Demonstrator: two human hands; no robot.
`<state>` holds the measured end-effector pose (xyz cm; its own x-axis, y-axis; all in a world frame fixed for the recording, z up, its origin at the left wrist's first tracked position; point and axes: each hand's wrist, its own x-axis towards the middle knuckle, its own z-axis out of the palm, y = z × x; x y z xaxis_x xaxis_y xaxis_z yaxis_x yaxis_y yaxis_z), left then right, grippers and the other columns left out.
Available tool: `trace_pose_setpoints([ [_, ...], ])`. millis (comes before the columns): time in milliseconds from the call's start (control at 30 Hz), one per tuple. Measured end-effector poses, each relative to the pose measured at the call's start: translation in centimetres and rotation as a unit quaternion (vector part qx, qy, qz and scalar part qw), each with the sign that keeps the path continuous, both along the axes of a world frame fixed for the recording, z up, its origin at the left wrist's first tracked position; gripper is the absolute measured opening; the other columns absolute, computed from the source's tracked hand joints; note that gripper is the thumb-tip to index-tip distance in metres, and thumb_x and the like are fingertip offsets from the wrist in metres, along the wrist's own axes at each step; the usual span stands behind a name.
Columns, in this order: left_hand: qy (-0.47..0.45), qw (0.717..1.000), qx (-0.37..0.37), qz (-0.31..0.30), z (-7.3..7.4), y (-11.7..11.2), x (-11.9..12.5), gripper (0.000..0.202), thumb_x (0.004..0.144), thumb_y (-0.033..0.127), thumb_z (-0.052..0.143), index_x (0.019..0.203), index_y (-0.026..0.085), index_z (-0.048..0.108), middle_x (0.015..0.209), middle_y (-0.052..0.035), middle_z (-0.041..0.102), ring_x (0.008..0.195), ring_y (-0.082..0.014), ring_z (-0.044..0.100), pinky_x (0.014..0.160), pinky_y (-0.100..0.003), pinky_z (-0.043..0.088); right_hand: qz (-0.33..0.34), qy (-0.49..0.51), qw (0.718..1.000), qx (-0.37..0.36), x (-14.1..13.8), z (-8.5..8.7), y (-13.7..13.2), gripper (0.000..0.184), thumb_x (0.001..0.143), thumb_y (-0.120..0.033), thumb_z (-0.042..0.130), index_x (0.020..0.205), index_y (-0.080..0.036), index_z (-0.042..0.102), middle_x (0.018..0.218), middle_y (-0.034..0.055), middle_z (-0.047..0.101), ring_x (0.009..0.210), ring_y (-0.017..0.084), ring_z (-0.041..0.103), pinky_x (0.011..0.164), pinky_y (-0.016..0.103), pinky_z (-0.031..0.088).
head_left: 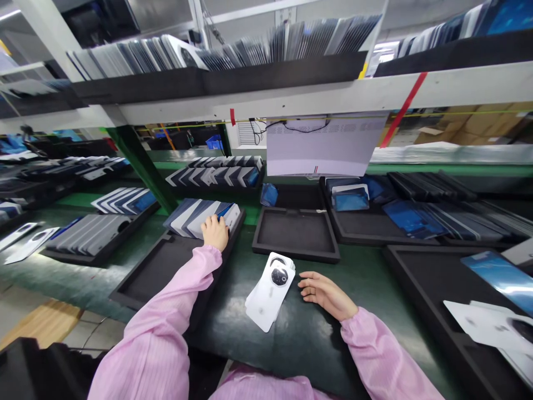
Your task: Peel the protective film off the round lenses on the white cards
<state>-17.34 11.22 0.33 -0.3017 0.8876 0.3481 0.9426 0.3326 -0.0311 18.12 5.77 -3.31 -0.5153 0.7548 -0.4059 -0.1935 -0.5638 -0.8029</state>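
Small stack of white phone back covers [270,291] lying flat on the green bench top [300,333], tilted, camera cutout at the far end. Bare bench on every side of that stack, widest toward the near edge. Beyond the stack, an empty black foam tray [296,233], its near rim close to the stack's far end. Left of the stack, a long black tray [154,272] with a leaning row of covers [204,216] at its far end. Right of the stack, a large black tray [420,283] edging the open strip. Right hand [325,293] just right of the stack, flat on the bench, fingers loosely spread, holding nothing, not touching it. Left hand [215,232] stretched forward and left of the stack, fingers curled over the row of covers; grip unclear.
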Motion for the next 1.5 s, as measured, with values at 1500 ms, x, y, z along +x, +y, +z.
trace_pose_setpoints([
  [1500,-0.14,0.974,0.102,-0.145,0.2,-3.3,-1.6,0.062,0.088,0.036,0.045,0.136,0.003,0.026,0.152,-0.0261,0.019,0.146,-0.0324,-0.001,0.115,-0.057,0.002,-0.071,-0.36,0.771,0.52,-4.9,-3.2,1.5,0.059,0.071,-0.045,0.072,0.12,-0.019,0.05,0.12,0.0139,0.053,0.113,0.031,0.049,0.099,0.049,0.04],
])
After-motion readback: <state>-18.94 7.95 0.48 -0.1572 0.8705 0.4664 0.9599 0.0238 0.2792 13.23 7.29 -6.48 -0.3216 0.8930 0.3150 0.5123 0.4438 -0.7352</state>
